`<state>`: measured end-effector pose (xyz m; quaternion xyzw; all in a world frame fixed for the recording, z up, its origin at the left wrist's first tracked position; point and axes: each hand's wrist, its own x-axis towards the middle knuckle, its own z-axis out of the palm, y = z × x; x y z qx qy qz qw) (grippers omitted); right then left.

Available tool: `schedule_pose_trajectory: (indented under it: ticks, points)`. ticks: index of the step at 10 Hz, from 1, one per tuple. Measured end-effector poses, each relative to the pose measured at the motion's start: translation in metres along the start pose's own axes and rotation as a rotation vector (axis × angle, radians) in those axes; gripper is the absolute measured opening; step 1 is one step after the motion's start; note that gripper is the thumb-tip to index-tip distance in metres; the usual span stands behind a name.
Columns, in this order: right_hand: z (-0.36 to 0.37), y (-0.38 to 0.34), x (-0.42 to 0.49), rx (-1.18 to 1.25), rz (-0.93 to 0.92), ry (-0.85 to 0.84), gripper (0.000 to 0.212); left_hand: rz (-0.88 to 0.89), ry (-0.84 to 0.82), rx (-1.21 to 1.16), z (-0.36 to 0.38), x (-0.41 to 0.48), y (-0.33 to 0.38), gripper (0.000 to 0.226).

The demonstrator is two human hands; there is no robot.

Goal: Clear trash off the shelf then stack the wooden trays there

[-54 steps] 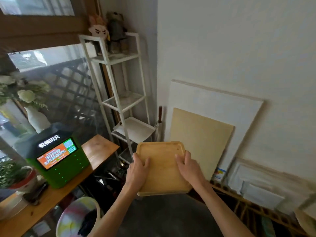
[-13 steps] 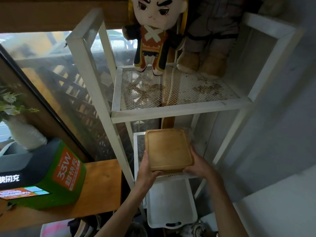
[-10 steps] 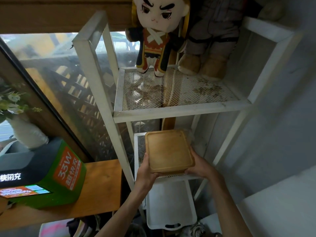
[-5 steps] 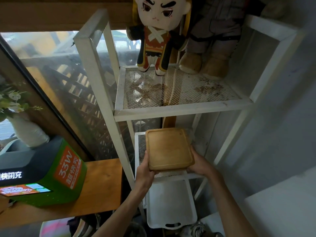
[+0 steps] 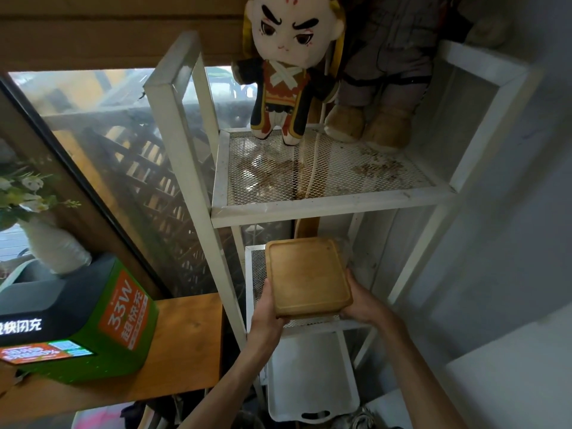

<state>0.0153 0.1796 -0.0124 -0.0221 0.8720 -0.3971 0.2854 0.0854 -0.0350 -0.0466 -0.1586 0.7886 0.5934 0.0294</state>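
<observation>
A person holds a wooden tray (image 5: 308, 275) with 2 bare hands, over the middle shelf (image 5: 315, 325) of a white metal rack (image 5: 185, 168); the tray sits flat and level, with its hollow side up; I cannot tell if its far end touches the mesh. The left hand (image 5: 267, 308) grips the near left corner of the tray; the thumb lies along the left edge and the other fingers curl under, out of sight; the left arm comes up from the bottom of the view, a bit bent at the wrist. The right hand (image 5: 360, 303) grips the near right corner; its fingers are tucked under the tray and the palm presses on the side; the right arm reaches up from the near right, long and nearly straight.

Above the tray is the top shelf (image 5: 328, 199), made of white mesh with brown dirt and bits on it; at its far end stands a doll (image 5: 286, 69) with black eyebrows and a red and black coat; right of the doll is a second soft toy (image 5: 383, 88) with tan feet. Below the hands, a white plastic tray (image 5: 312, 379) lies on a lower shelf. To the left, a green and black box (image 5: 77, 320) with a lit screen sits on a wooden table (image 5: 185, 342); far left of it is a white vase (image 5: 52, 249) with flowers.
</observation>
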Motion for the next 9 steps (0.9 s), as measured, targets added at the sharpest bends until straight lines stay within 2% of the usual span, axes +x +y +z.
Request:
schedule_pose_trajectory:
  ticks: [1, 2, 3, 4, 6, 7, 8, 9]
  points:
    - [0.008, 0.003, 0.001, -0.199, 0.017, -0.007, 0.134, 0.092, -0.068, 0.61, 0.007, 0.005, -0.026, 0.108]
    - [0.02, 0.006, -0.001, -0.36, -0.015, 0.052, 0.135, 0.268, 0.033, 0.94, 0.013, -0.012, -0.013, 0.091]
    - [0.034, 0.001, -0.008, -0.445, 0.007, 0.078, 0.102, 0.229, -0.021, 1.029, 0.017, -0.014, -0.009, 0.103]
    - [0.046, 0.006, -0.011, -0.531, -0.012, 0.169, 0.084, 0.227, -0.016, 1.033, 0.016, -0.016, -0.009, 0.09]
    - [0.046, 0.004, -0.012, -0.587, 0.023, 0.199, 0.085, 0.281, -0.064, 1.117, 0.003, -0.016, 0.004, 0.065]
    - [0.039, -0.016, -0.017, -0.526, 0.022, 0.279, 0.07, 0.415, -0.082, 1.17, -0.005, -0.021, 0.03, 0.041]
    - [0.04, -0.046, -0.034, -0.446, -0.092, 0.495, 0.033, 0.524, -0.138, 1.005, -0.021, -0.048, 0.064, 0.027]
    - [0.05, -0.071, -0.055, -0.315, -0.227, 0.584, 0.039, 0.563, -0.13, 0.8, -0.051, -0.079, 0.085, 0.024]
